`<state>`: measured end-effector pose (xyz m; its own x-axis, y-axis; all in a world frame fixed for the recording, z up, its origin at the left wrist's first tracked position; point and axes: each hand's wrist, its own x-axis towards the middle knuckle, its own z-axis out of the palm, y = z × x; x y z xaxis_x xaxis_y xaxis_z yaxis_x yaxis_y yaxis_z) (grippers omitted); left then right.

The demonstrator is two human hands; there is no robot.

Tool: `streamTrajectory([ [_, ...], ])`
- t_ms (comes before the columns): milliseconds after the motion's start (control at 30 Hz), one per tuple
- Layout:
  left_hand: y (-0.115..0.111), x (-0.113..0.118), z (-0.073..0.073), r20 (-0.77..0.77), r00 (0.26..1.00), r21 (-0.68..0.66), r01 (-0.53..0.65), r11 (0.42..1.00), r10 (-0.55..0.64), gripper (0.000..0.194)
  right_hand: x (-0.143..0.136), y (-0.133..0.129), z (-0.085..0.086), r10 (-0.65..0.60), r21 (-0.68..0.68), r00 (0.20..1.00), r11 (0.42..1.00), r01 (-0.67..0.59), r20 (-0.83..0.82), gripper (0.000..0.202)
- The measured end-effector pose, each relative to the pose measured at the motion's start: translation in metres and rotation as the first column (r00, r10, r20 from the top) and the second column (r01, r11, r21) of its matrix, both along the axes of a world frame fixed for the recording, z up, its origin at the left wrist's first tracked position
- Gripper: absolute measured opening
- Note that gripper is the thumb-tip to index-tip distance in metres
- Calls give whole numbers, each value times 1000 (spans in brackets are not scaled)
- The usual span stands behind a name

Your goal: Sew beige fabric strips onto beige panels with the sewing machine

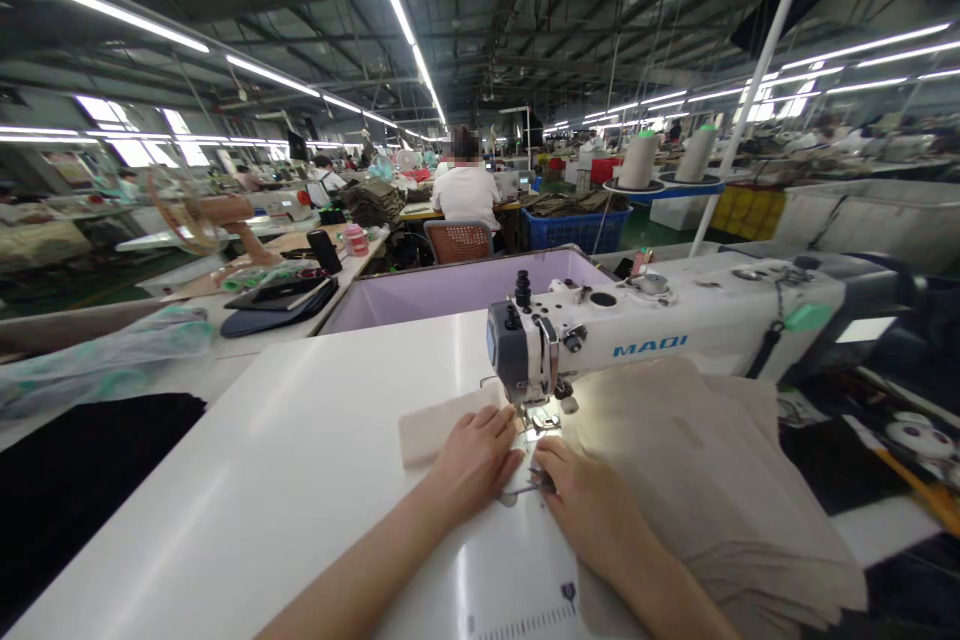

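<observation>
A white sewing machine stands on the white table, its lamp lighting the needle area. Beige fabric lies flat left of the presser foot. Resting on that fabric beside the foot is my left hand, palm down with its fingers stretched out. My right hand is just in front and to the right of the foot, its fingers closed round small dark metal snips. A pile of beige fabric pieces spreads to the right of my right hand, under and beyond the machine arm.
Black cloth lies at the left. Behind the table is a lilac-lined bin. Two thread cones stand on a holder behind the machine. A person in white sits farther ahead, near a blue basket.
</observation>
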<state>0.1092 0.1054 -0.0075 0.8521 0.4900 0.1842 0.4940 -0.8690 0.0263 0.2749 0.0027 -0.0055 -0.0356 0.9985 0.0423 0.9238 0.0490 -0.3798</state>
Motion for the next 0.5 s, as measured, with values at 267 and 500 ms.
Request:
streamTrajectory([
  [267, 1, -3, -12, 91, 994, -53, -64, 997, 69, 37, -1, -5, -3, 6, 4, 1000, 1000, -6, 7, 36],
  [500, -26, -11, -4, 25, 999, -92, -26, 995, 28, 43, 2, -12, 3, -51, 28, 999, 998, 51, -3, 41],
])
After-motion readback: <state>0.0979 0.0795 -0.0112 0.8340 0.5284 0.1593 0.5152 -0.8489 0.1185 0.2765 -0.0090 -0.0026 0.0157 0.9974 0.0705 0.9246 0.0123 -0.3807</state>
